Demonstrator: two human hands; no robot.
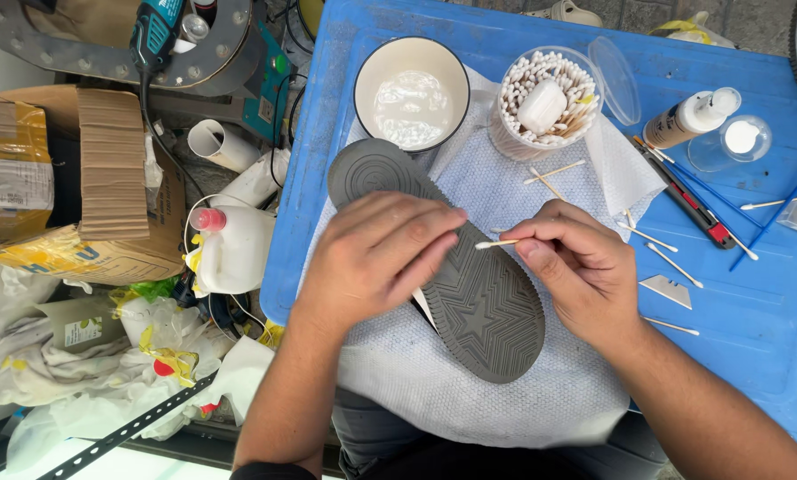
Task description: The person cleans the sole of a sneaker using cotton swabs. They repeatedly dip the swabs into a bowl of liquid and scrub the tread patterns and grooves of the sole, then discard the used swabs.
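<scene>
Left of the holding hand, off the table's edge, sit a torn cardboard box (105, 178), a white plastic jug (237, 249) with a red cap, and a heap of crumpled rags (79, 364) below them. Next comes the left hand (376, 258), laid flat with its fingers spread across a shoe (456, 276) that lies sole up, the grey tread facing the camera; the palm and fingers press on the middle of the sole and steady it, wrapped over its edge rather than closed round anything small. Under the shoe and both hands a white textured cloth (505, 400) covers the near part of the blue table (754, 338). Just beyond the left hand's fingertips stands a white bowl (412, 93) with a dark rim. To the right of the shoe, the right hand (576, 267) pinches a cotton swab (496, 243) between thumb and fingers, a tight narrow hold, with the swab's tip pointing left and lying just at the sole's edge near the left fingertips. Above that hand is a clear tub of cotton swabs (545, 102), its lid open. Farther right of the pinching hand lie loose used swabs (674, 265), a red and black utility knife (692, 209), a spare blade (667, 292), and a small bottle (692, 117) on its side.
</scene>
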